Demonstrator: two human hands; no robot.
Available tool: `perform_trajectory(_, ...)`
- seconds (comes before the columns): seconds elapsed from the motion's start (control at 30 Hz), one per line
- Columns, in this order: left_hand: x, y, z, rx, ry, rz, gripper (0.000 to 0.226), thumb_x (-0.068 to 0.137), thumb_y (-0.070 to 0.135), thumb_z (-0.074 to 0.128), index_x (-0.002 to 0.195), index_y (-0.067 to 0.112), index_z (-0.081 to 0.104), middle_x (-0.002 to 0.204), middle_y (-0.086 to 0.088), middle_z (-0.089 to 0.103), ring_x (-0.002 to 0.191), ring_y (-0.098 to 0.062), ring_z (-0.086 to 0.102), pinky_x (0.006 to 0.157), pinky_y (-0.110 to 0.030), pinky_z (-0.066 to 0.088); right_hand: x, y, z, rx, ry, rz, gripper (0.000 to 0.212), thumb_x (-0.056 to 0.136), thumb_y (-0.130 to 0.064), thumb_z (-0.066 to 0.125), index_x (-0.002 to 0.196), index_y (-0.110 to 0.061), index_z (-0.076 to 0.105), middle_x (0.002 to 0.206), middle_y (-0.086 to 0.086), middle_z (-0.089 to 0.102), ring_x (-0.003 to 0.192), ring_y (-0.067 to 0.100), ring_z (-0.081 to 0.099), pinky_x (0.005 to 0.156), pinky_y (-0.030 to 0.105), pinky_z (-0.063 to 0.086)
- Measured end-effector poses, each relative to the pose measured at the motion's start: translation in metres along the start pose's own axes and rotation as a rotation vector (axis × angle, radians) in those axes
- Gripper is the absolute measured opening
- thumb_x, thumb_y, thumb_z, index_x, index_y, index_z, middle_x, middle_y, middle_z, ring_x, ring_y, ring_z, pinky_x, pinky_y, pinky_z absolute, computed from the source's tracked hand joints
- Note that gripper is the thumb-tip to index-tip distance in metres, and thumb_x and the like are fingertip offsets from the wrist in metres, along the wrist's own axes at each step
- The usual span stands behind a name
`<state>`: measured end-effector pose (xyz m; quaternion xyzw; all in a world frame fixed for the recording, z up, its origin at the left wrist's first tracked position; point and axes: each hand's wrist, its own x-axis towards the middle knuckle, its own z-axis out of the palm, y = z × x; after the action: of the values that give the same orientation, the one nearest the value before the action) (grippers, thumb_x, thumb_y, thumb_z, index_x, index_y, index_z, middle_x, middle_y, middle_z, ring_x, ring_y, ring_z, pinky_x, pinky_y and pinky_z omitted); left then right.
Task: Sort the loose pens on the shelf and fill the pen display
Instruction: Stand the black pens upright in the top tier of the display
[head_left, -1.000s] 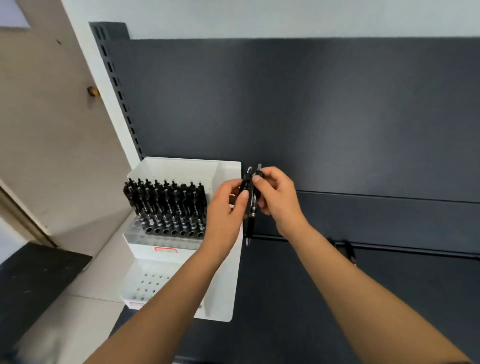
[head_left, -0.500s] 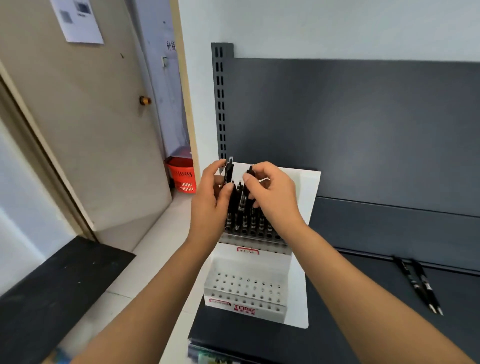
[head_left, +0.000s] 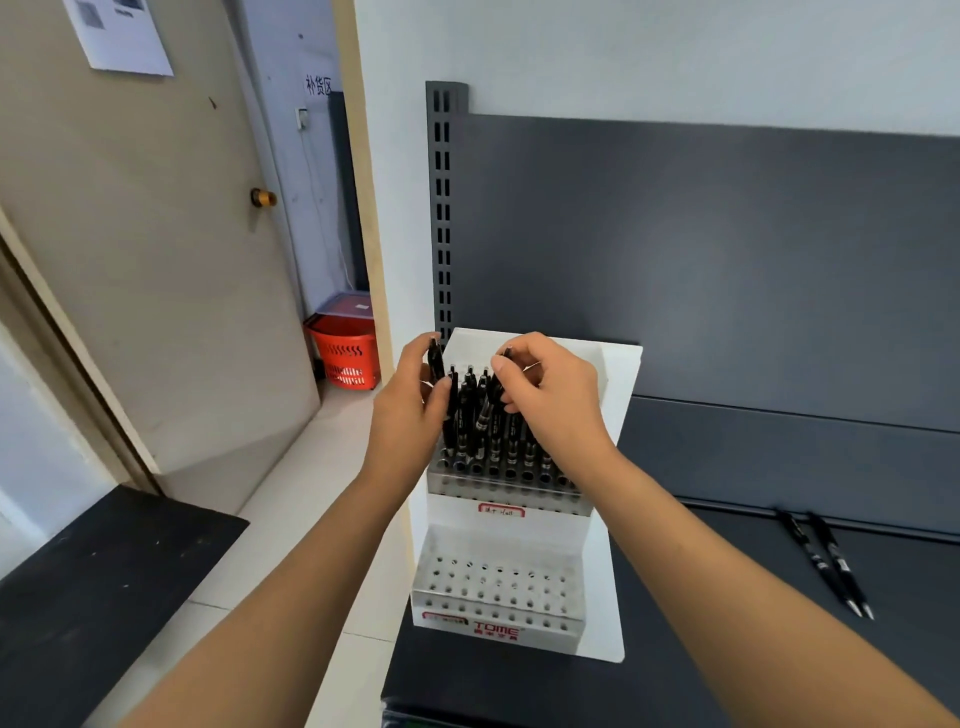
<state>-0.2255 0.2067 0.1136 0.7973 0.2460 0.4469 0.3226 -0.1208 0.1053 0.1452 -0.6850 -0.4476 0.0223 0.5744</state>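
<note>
A white two-tier pen display (head_left: 610, 519) stands at the left end of the dark shelf (head_left: 779, 649). Its upper tier holds several black pens (head_left: 511, 431) upright; the holes of the lower tier (head_left: 493, 587) hold nothing. My left hand (head_left: 410, 410) grips a black pen (head_left: 435, 358) upright over the upper tier's left edge. My right hand (head_left: 550, 395) pinches another black pen (head_left: 496, 387) over the middle of that tier, its lower end among the standing pens. Two loose black pens (head_left: 826, 564) lie side by side on the shelf to the right.
The shelf's dark back panel (head_left: 727, 260) and slotted upright (head_left: 442, 208) rise behind the display. Left of the shelf are a white wall edge, a beige door (head_left: 156, 260), a red basket (head_left: 345, 356) on the floor, and a black mat (head_left: 78, 597).
My view has swung left, so the display now sits in the middle. Both hands carried their pens from right of the display to over its upper tier, then moved apart slightly.
</note>
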Motion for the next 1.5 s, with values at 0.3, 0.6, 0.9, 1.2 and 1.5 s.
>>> perform_trajectory(0.3, 0.0, -0.004, -0.004, 0.085, -0.018, 0.02, 0.041, 0.093, 0.01, 0.053, 0.132, 0.018, 0.043, 0.086, 0.004, 0.057, 0.072, -0.014, 0.058, 0.068, -0.026, 0.044, 0.0, -0.003, 0.002, 0.012, -0.013, 0.013, 0.005, 0.091, -0.02, 0.06, 0.086, -0.021, 0.063, 0.076, -0.009, 0.063, 0.075, 0.018, 0.065, 0.075, 0.042, 0.056)
perform_trajectory(0.6, -0.011, -0.02, 0.001, 0.156, -0.147, -0.046, 0.041, 0.097, 0.017, 0.047, 0.138, 0.023, 0.041, 0.092, -0.003, 0.061, 0.087, -0.022, 0.059, 0.078, -0.031, 0.046, -0.005, -0.005, 0.003, -0.013, -0.023, 0.012, 0.015, 0.093, -0.021, 0.056, 0.086, -0.013, 0.066, 0.079, -0.006, 0.064, 0.075, 0.017, 0.064, 0.076, 0.043, 0.055)
perform_trajectory(0.9, -0.001, -0.011, 0.0, 0.231, -0.08, 0.101, 0.018, 0.089, 0.009, 0.059, 0.107, 0.008, 0.058, 0.101, -0.005, 0.061, 0.083, -0.017, 0.053, 0.073, -0.024, 0.041, -0.005, -0.008, 0.003, -0.043, -0.021, 0.005, 0.015, 0.093, -0.02, 0.056, 0.084, -0.014, 0.067, 0.075, -0.011, 0.063, 0.074, 0.016, 0.064, 0.076, 0.044, 0.055)
perform_trajectory(1.2, 0.007, -0.022, -0.005, 0.084, -0.052, 0.084, 0.018, 0.09, 0.004, 0.057, 0.103, 0.008, 0.069, 0.093, 0.001, 0.059, 0.084, -0.012, 0.054, 0.079, -0.012, 0.044, -0.003, -0.015, 0.02, -0.032, -0.015, 0.016, 0.01, 0.09, -0.019, 0.059, 0.081, -0.016, 0.059, 0.072, -0.001, 0.063, 0.071, 0.024, 0.064, 0.073, 0.045, 0.054)
perform_trajectory(1.5, -0.003, -0.02, -0.016, -0.005, -0.023, 0.0, 0.019, 0.094, 0.009, 0.051, 0.105, 0.017, 0.064, 0.098, 0.014, 0.057, 0.085, 0.004, 0.052, 0.075, -0.016, 0.043, 0.007, -0.025, 0.028, -0.423, -0.067, -0.096, 0.018, 0.093, -0.027, 0.055, 0.086, -0.012, 0.062, 0.078, -0.001, 0.063, 0.076, 0.018, 0.058, 0.069, 0.034, 0.05)
